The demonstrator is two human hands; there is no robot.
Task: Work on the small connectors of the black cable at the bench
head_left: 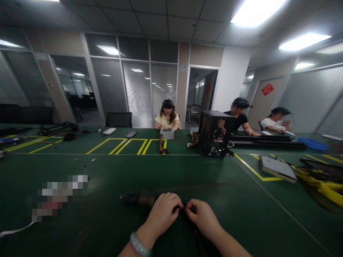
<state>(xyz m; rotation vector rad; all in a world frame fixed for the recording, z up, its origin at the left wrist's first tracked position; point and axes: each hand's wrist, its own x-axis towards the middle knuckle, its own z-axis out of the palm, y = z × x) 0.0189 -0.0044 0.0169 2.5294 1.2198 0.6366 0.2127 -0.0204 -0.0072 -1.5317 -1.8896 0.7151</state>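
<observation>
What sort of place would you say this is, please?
Probably an office room used as an electronics workshop: a black computer case stands on a long green table, with blind-covered glass partitions behind.

We have a broad green worktop [115,233] before us, marked with yellow tape outlines [272,179]. Nearest us lies a dark elongated object [139,199], partly hidden; to its left we see a pixelated item with a white cord [17,231]. Farther across stand a black computer case [207,132] and a grey metal box [166,135], its cable bundle [161,146] trailing towards us. A white power strip [109,131] and tangled black cables [63,130] lie far left. On our right are a flat silver box [277,169] and a blue tray [312,144].
</observation>
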